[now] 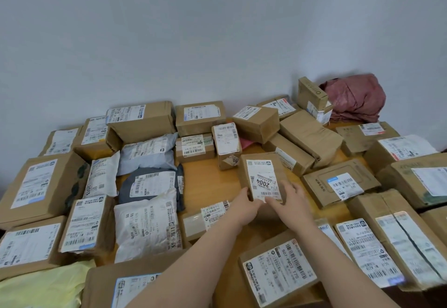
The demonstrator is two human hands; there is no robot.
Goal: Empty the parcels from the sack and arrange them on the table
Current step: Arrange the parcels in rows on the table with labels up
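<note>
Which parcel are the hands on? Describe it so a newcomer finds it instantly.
Start at the bare strip of wooden table in the middle of the spread of parcels. At its right edge lies a small brown box, its near end held by the left hand and right hand. Unlike its neighbours, its white label carries a bold 2004.

you face a plain pale wall (169, 29); it meets a second wall (387, 24) in a corner toward your right.
</note>
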